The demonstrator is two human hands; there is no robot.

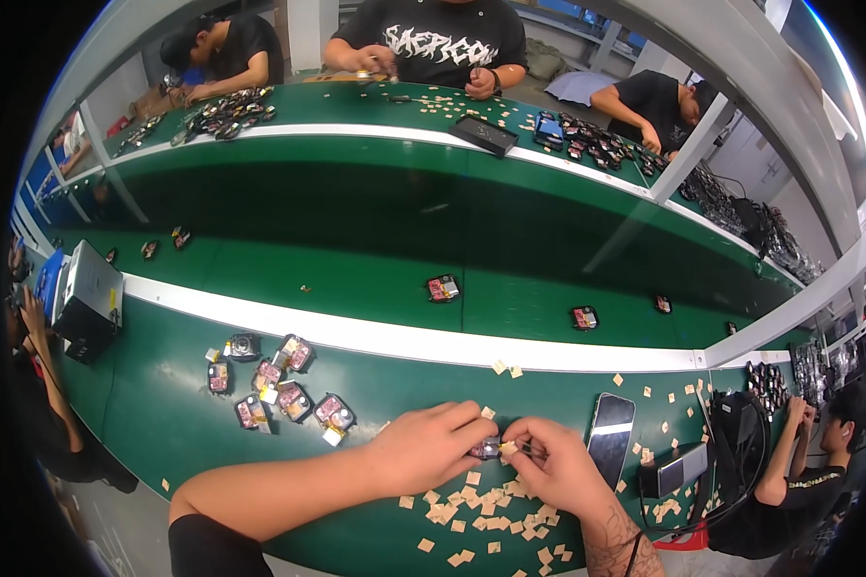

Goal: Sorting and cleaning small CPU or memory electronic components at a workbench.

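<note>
Near the front of the green bench, my left hand [435,444] is closed around a small black electronic unit [486,449], its fingers covering most of it. From the right, my right hand [553,460] meets it in a pinch, with a small tan square [508,448] at its fingertips against the unit's edge. A thin dark line shows by those fingers, too small to name. Loose tan squares [471,496] lie scattered below and between my hands. To the left of my left hand sits a group of similar black-cased units with red boards [293,402].
Right of my hands lie a smartphone [611,433], a dark box-shaped device [675,471] and a black bag [738,433] with cables. A grey metal box [89,298] stands far left. Beyond the white rail [356,339], a green belt [375,279] carries several units. Other people work around.
</note>
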